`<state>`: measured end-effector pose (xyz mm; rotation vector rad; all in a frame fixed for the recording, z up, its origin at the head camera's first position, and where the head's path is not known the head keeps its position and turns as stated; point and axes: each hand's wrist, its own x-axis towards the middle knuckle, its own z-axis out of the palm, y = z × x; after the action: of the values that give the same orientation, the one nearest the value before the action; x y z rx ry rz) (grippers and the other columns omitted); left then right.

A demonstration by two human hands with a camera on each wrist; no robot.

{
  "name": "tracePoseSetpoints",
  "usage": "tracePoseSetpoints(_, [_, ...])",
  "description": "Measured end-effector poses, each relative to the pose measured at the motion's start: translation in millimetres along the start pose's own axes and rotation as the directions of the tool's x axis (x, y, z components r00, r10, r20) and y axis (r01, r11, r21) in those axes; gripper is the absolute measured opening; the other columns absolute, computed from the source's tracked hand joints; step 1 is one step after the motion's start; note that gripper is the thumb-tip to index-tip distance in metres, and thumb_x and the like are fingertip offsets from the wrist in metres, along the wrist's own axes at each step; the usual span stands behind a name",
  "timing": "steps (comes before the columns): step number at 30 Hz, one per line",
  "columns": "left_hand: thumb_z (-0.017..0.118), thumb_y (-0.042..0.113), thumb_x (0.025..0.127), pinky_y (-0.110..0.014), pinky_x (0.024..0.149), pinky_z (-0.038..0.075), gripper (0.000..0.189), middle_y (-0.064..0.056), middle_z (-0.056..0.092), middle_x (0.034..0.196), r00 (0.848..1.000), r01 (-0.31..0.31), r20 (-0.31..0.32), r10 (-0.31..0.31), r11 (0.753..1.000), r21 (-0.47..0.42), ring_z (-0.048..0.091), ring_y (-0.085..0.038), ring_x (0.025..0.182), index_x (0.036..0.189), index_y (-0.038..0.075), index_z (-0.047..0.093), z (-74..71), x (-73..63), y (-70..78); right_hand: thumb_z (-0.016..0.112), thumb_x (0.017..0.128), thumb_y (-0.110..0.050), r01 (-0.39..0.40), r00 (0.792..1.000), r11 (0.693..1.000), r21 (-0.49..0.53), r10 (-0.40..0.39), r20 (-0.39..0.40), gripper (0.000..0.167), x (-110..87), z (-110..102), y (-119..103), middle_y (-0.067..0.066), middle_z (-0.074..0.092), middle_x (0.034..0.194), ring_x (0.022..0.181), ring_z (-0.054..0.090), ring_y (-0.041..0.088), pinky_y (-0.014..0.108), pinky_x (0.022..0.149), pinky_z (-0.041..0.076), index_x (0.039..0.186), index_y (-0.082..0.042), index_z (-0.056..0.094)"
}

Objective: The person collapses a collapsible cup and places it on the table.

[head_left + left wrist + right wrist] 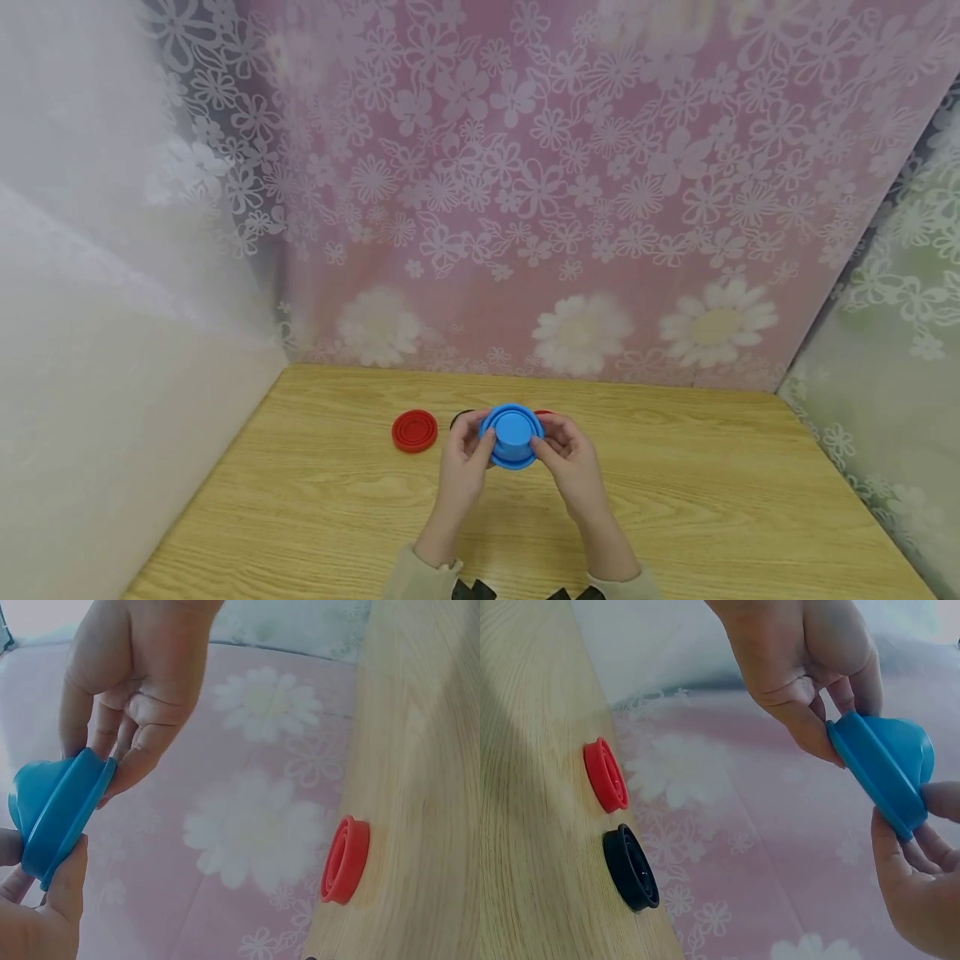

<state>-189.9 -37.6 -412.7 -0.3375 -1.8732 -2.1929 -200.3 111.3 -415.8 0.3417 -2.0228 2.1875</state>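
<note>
Both hands hold a blue collapsible silicone cup (513,429) up in front of the body, its narrow end turned towards the head camera. My left hand (463,462) pinches the left of its rim, and my right hand (572,460) pinches the right. In the left wrist view the blue cup (56,814) shows a wide ringed rim and a bulging middle. There the left hand (41,919) is below it and the right hand (146,682) above. The right wrist view shows the cup (885,769) between the left hand (802,671) and right hand (922,892).
A flat red ringed cup (415,431) lies on the wooden table (337,517) at left. Beside it is a black one (631,868), mostly hidden behind the left hand in the head view. Another red one (346,859) lies farther right. Flowered curtains (480,208) surround the table.
</note>
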Motion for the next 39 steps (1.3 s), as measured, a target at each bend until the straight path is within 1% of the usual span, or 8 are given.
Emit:
tracePoseSetpoints(3, [0.046,0.003,0.091,-0.032,0.069,0.051,0.03,-0.02,0.048,0.108,1.0,0.012,-0.002,-0.012,0.998,-0.06,0.053,-0.027,0.099,0.12,-0.004,0.042,-4.2,1.7,-8.9,0.056,0.085,0.001,-0.02,0.997,0.998,0.057,0.016,0.072,0.034,-0.5,-1,1,0.022,0.051,0.107,0.088,0.058,0.017,0.031,0.073,0.05,0.117,0.006,0.045])
tracePoseSetpoints(7, [0.043,0.006,0.093,-0.035,0.073,0.05,0.039,-0.023,0.04,0.123,1.0,0.021,0.0,-0.022,0.991,-0.136,0.048,-0.031,0.108,0.129,-0.003,0.033,-6.6,1.2,-10.5,0.055,0.085,0.002,-0.035,0.982,0.994,0.103,0.015,0.19,0.042,-0.3,-2,2,0.025,0.048,0.111,0.09,0.057,0.019,0.036,0.076,0.049,0.123,0.005,0.038])
tracePoseSetpoints(11, [0.041,0.006,0.094,-0.036,0.076,0.049,0.043,-0.021,0.033,0.133,0.998,0.069,0.014,-0.067,0.983,-0.169,0.044,-0.033,0.112,0.134,0.001,0.03,-7.0,1.5,-10.0,0.056,0.084,0.002,-0.035,0.975,0.994,0.105,0.011,0.223,0.045,0.3,-3,4,0.023,0.048,0.111,0.091,0.057,0.019,0.038,0.078,0.048,0.125,0.004,0.037])
tracePoseSetpoints(17, [0.039,0.004,0.094,-0.037,0.077,0.048,0.041,-0.019,0.034,0.132,0.996,0.089,0.036,-0.084,0.982,-0.168,0.044,-0.034,0.112,0.134,0.003,0.032,-7.7,2.0,-11.3,0.057,0.082,0.004,-0.022,0.988,0.994,0.103,0.006,0.154,0.042,-0.1,-1,5,0.015,0.053,0.105,0.087,0.058,0.016,0.034,0.075,0.049,0.121,0.006,0.04])
tracePoseSetpoints(21, [0.039,0.007,0.094,-0.037,0.077,0.048,0.037,-0.019,0.04,0.125,0.994,0.107,0.023,-0.104,0.977,-0.183,0.048,-0.03,0.108,0.13,0.002,0.036,-7.9,3.3,-11.1,0.056,0.082,0.006,0.007,0.995,0.993,0.115,-0.018,0.093,0.037,1.1,-1,5,0.012,0.054,0.102,0.086,0.058,0.015,0.032,0.074,0.05,0.117,0.01,0.043])
tracePoseSetpoints(29, [0.051,0.012,0.09,-0.034,0.068,0.051,0.022,-0.014,0.053,0.101,0.987,0.15,-0.03,-0.158,0.971,-0.187,0.058,-0.019,0.086,0.105,-0.003,0.044,-9.8,7.4,-10.4,0.057,0.085,-0.004,0.026,0.998,0.991,0.128,-0.02,-0.055,0.028,3.3,-3,3,0.007,0.058,0.095,0.084,0.06,0.016,0.03,0.073,0.05,0.105,0.013,0.05])
tracePoseSetpoints(34, [0.056,0.011,0.087,-0.034,0.062,0.052,0.016,-0.01,0.054,0.088,0.987,0.16,0.017,-0.159,0.977,-0.137,0.059,-0.016,0.075,0.086,0.0,0.046,-11.5,8.7,-12.5,0.057,0.086,-0.007,0.017,0.992,0.994,0.105,-0.003,-0.13,0.025,3.4,-3,1,0.007,0.059,0.091,0.079,0.06,0.014,0.028,0.07,0.051,0.099,0.014,0.053])
tracePoseSetpoints(39, [0.056,0.01,0.087,-0.034,0.061,0.052,0.015,-0.008,0.054,0.085,0.988,0.149,0.042,-0.145,0.981,-0.122,0.059,-0.015,0.073,0.083,0.0,0.045,-11.7,8.3,-12.2,0.056,0.086,-0.006,0.01,0.989,0.996,0.086,0.003,-0.151,0.024,3.0,-3,1,0.007,0.059,0.088,0.077,0.059,0.014,0.028,0.07,0.051,0.098,0.014,0.055])
